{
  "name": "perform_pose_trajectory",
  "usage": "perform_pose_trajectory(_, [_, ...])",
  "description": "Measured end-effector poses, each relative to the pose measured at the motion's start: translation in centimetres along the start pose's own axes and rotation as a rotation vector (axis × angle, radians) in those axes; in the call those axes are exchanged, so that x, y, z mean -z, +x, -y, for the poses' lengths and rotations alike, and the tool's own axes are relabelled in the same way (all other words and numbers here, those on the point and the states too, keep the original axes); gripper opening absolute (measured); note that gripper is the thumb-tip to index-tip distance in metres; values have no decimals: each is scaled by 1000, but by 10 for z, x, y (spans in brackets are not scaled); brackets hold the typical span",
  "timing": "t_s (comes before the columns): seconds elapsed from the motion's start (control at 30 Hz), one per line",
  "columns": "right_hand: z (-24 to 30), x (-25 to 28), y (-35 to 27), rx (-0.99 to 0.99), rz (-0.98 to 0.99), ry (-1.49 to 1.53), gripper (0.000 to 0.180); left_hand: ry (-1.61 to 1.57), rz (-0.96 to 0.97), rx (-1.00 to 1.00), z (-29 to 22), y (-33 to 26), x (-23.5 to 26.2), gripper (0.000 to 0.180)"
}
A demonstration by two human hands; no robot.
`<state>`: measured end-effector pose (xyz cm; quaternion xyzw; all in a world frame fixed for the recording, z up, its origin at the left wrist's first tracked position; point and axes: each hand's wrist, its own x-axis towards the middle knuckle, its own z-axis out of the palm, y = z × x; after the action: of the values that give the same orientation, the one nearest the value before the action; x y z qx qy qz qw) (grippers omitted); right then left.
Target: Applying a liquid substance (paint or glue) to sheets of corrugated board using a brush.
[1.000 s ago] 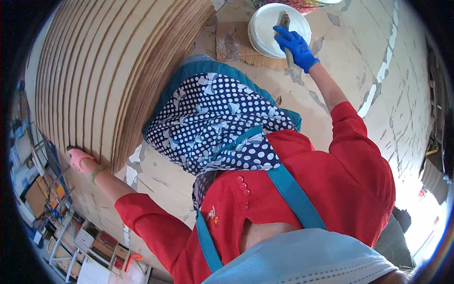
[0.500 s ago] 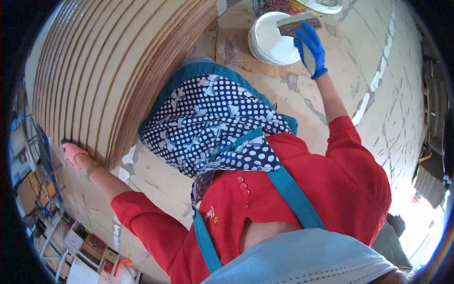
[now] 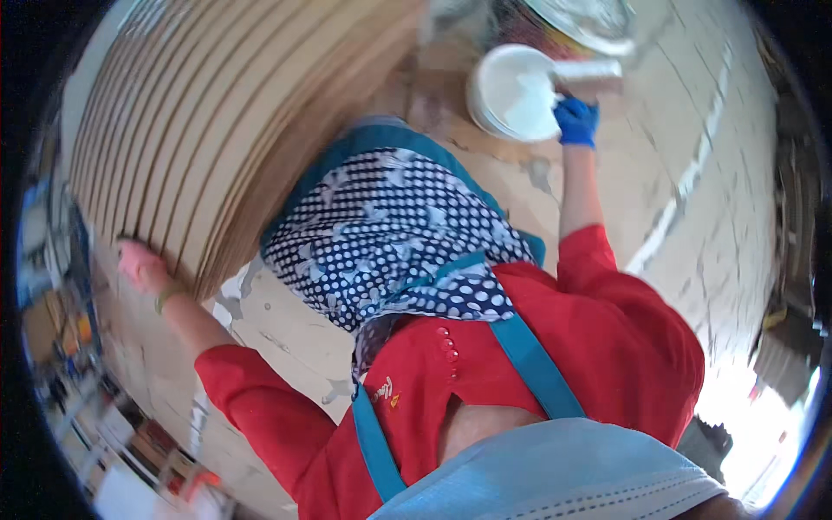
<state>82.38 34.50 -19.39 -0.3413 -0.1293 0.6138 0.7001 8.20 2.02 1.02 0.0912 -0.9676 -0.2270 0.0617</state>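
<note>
My right hand [image 3: 576, 121], in a blue glove, is closed on a wide flat brush [image 3: 593, 71] with a pale head and a brown upper part. The brush is at the right rim of a white bucket [image 3: 478, 100] that holds white liquid. My left hand [image 3: 141, 263], in a pink glove with a dark fingertip, grips a board's edge at the lower end of a row of boards [image 3: 208, 130]. These boards are pale-faced with brown edges, leaning in overlapping layers. Motion blurs the brush and the right fingers.
Brown cardboard [image 3: 438, 104] lies under the bucket. Behind it stands a tub with a pale rim [image 3: 598, 39], beside a blurred reddish heap. The floor [image 3: 659, 156] is stained and has a white line. Metal racks with mixed items [image 3: 113, 433] stand at the lower left.
My right hand has come down and nearer with the brush, which now lies more level at the bucket's right rim. My left hand stays at the boards. The whole view has shifted slightly.
</note>
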Motion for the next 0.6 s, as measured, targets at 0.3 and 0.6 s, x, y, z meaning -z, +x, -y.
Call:
perform_pose_trajectory(0.3, [2, -53, 50, -637, 830, 444, 23, -357, 97, -407, -23, 97, -2, 53])
perform_pose_trajectory(0.6, [-83, -414, -131, -505, 1132, -243, 22, -256, -56, 79, -45, 43, -61, 64])
